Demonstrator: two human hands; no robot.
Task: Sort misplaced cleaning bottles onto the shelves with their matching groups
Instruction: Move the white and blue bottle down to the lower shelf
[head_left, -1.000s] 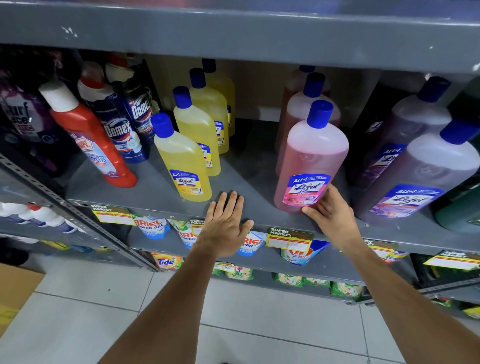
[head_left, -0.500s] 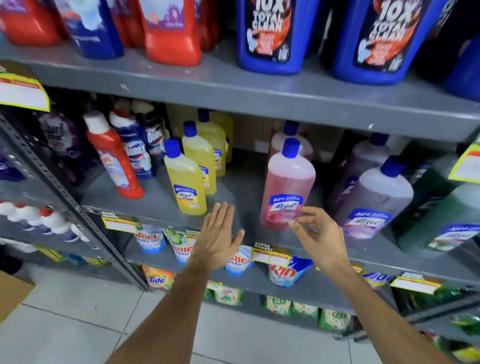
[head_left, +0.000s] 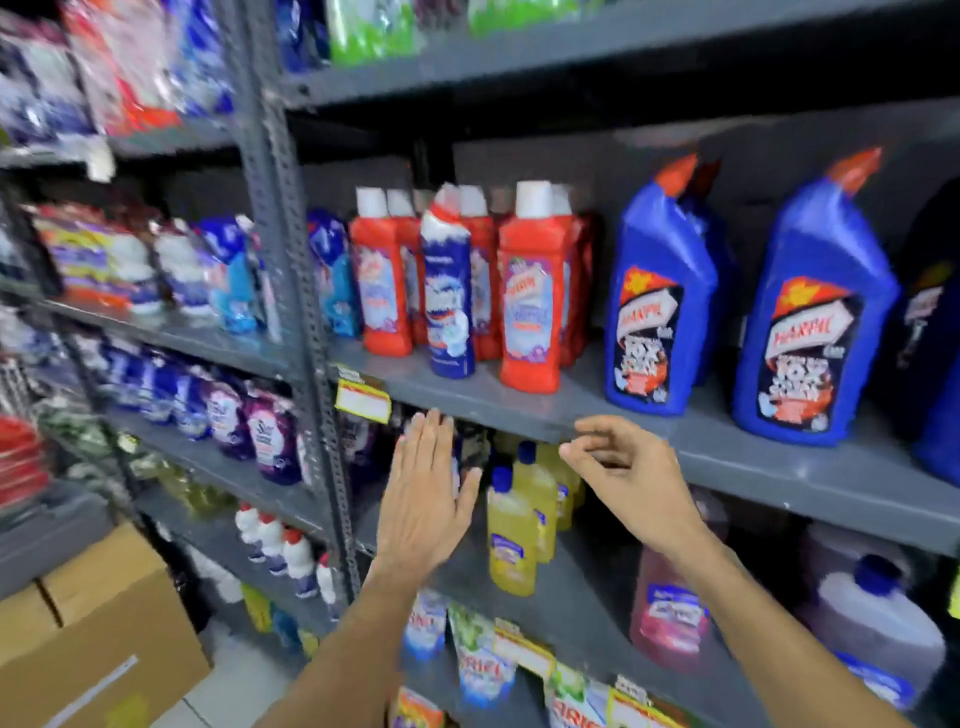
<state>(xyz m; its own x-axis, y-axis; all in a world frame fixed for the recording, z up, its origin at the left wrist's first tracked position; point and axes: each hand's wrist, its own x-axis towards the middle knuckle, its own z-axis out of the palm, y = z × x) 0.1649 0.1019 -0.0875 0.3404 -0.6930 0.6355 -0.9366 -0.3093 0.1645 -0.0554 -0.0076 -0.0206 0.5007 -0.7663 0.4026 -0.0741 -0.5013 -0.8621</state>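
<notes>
A dark blue bottle with a white and red top (head_left: 448, 291) stands among several red Harpic bottles (head_left: 530, 301) on the upper grey shelf (head_left: 753, 462). Two big blue Harpic bottles (head_left: 657, 306) stand to their right. Below, yellow bottles with blue caps (head_left: 511, 525) line the lower shelf, with a pink bottle (head_left: 670, 613) and a purple one (head_left: 878, 618) to the right. My left hand (head_left: 423, 493) is flat and empty in front of the lower shelf. My right hand (head_left: 631, 478) hovers with loosely curled fingers near the upper shelf's front edge, holding nothing.
A grey slotted upright post (head_left: 296, 322) splits the shelving. Left of it are pouches of detergent (head_left: 234, 415) and small white bottles (head_left: 280, 551). Cardboard boxes (head_left: 98, 639) sit at the lower left. Ariel pouches (head_left: 483, 665) hang under the lower shelf.
My view has swung up and left, bringing the Harpic shelf into sight. My right hand has let go of the pink bottle and risen; the left hand has lifted off the lower shelf.
</notes>
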